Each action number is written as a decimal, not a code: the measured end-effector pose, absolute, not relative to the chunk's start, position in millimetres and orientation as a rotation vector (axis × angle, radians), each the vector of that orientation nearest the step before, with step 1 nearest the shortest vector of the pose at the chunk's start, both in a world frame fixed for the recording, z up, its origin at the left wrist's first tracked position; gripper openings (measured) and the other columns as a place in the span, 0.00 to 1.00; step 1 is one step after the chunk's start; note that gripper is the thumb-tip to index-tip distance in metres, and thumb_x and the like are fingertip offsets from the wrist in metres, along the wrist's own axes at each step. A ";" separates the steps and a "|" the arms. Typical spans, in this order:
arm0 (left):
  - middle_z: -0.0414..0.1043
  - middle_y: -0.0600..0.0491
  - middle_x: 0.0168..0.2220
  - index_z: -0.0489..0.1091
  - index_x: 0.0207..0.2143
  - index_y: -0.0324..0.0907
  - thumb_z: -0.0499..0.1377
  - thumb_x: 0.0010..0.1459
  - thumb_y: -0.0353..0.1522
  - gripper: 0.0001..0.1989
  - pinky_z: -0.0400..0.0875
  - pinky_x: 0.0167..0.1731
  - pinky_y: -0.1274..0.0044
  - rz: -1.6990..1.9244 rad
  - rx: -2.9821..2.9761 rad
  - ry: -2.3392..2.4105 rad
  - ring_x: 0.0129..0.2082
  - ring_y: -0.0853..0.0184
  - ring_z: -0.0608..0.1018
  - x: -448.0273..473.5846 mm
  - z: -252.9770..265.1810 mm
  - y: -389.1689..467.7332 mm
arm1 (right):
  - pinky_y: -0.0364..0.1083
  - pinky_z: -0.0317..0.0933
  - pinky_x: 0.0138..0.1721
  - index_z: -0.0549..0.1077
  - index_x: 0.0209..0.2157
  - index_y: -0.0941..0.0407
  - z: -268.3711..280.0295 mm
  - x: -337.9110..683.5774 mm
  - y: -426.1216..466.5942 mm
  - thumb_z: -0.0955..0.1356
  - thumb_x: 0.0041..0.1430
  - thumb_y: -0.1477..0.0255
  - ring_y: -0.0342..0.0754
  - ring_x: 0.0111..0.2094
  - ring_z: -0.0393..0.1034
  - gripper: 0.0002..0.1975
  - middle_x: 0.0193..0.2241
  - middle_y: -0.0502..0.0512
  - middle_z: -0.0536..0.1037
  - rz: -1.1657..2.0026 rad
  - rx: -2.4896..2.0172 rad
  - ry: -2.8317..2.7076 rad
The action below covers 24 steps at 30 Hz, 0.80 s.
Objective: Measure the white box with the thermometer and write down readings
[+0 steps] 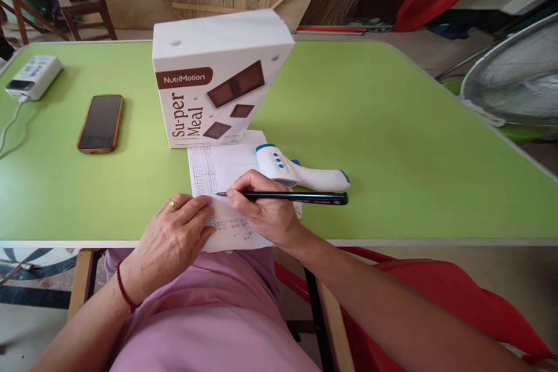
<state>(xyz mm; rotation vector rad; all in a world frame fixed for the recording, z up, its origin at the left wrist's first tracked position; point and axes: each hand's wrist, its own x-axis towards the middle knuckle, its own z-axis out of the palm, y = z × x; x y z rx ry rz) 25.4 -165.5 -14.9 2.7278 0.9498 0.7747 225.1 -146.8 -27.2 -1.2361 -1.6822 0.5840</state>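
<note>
Pink shirt (pixel 209 325) showing foremost, you are pinching a black pen (pixel 300 198) in the fingers of your right hand (pixel 267 212) over handwritten paper (pixel 235 165) lying on the green surface (pixel 392 128); your left hand (pixel 174 238) is resting on the paper's left edge, fingers together.

A gold-coloured ring (pixel 174 204) sits on a finger of the left hand (pixel 176 241); a dark red, cord-like bracelet (pixel 124 286) circles that wrist. Below the bench's near edge (pixel 392 242) spreads a plain pink top (pixel 209 325), with mauve cloth (pixel 115 258) beside it.
</note>
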 end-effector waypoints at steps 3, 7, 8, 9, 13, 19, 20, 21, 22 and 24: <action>0.77 0.42 0.49 0.73 0.45 0.32 0.56 0.68 0.26 0.08 0.76 0.43 0.65 0.778 2.720 0.950 0.43 0.56 0.75 25.2 -14.5 -165.8 | 0.40 0.57 0.21 0.66 0.24 0.53 -27.7 225.3 -146.8 0.66 0.57 0.71 0.40 0.19 0.60 0.08 0.17 0.44 0.70 0.571 -1.241 -1.645; 0.77 0.41 0.48 0.73 0.44 0.31 0.56 0.68 0.26 0.08 0.76 0.43 0.64 0.784 2.724 0.940 0.42 0.56 0.75 24.9 -14.9 -166.1 | 0.40 0.57 0.21 0.67 0.24 0.53 -27.9 225.2 -147.1 0.66 0.57 0.72 0.40 0.19 0.61 0.08 0.18 0.44 0.71 0.573 -1.242 -1.660; 0.77 0.41 0.48 0.73 0.44 0.31 0.55 0.68 0.26 0.08 0.76 0.44 0.64 0.787 2.726 0.939 0.42 0.56 0.75 25.0 -15.0 -166.1 | 0.40 0.57 0.21 0.67 0.24 0.53 -28.0 225.3 -147.1 0.66 0.57 0.72 0.40 0.19 0.61 0.08 0.18 0.44 0.71 0.573 -1.237 -1.667; 0.77 0.41 0.48 0.73 0.44 0.31 0.55 0.68 0.26 0.08 0.76 0.44 0.64 0.789 2.725 0.938 0.42 0.56 0.75 25.0 -15.0 -166.1 | 0.40 0.57 0.21 0.67 0.24 0.53 -28.2 225.3 -147.1 0.66 0.57 0.72 0.40 0.19 0.61 0.08 0.18 0.44 0.72 0.573 -1.232 -1.677; 0.77 0.42 0.48 0.73 0.45 0.31 0.56 0.68 0.27 0.08 0.76 0.43 0.65 0.787 2.717 0.942 0.42 0.56 0.74 25.0 -15.5 -165.5 | 0.40 0.57 0.22 0.66 0.24 0.53 -29.2 225.9 -147.0 0.66 0.57 0.73 0.40 0.19 0.61 0.08 0.18 0.44 0.71 0.549 -1.223 -1.702; 0.77 0.42 0.49 0.72 0.45 0.32 0.56 0.68 0.27 0.08 0.76 0.44 0.64 0.789 2.731 0.935 0.43 0.56 0.74 24.6 -16.9 -165.3 | 0.40 0.56 0.21 0.65 0.24 0.53 -27.7 225.6 -147.3 0.66 0.56 0.73 0.40 0.19 0.60 0.08 0.18 0.44 0.70 0.549 -1.230 -1.714; 0.77 0.42 0.49 0.72 0.45 0.32 0.56 0.68 0.27 0.08 0.76 0.44 0.64 0.790 2.732 0.933 0.43 0.56 0.75 24.5 -17.0 -165.4 | 0.40 0.56 0.21 0.65 0.24 0.52 -27.2 225.5 -147.3 0.66 0.56 0.73 0.40 0.19 0.60 0.08 0.18 0.44 0.70 0.553 -1.233 -1.714; 0.77 0.42 0.48 0.72 0.45 0.32 0.56 0.68 0.27 0.08 0.76 0.44 0.64 0.792 2.730 0.933 0.42 0.56 0.75 24.4 -17.0 -165.4 | 0.41 0.56 0.21 0.65 0.24 0.52 -26.9 225.4 -147.3 0.66 0.56 0.73 0.40 0.18 0.60 0.08 0.17 0.44 0.70 0.554 -1.234 -1.707; 0.77 0.42 0.48 0.72 0.45 0.32 0.56 0.68 0.27 0.08 0.76 0.44 0.65 0.795 2.729 0.932 0.42 0.56 0.75 24.3 -17.0 -165.5 | 0.41 0.56 0.21 0.65 0.24 0.52 -26.8 225.5 -147.3 0.66 0.56 0.73 0.40 0.18 0.60 0.08 0.17 0.44 0.70 0.552 -1.235 -1.694; 0.77 0.42 0.49 0.72 0.45 0.32 0.56 0.68 0.27 0.08 0.76 0.44 0.65 0.794 2.726 0.937 0.43 0.56 0.75 24.1 -16.6 -165.4 | 0.41 0.57 0.21 0.65 0.23 0.53 -26.7 225.7 -147.2 0.66 0.56 0.73 0.40 0.18 0.60 0.09 0.17 0.44 0.70 0.536 -1.236 -1.658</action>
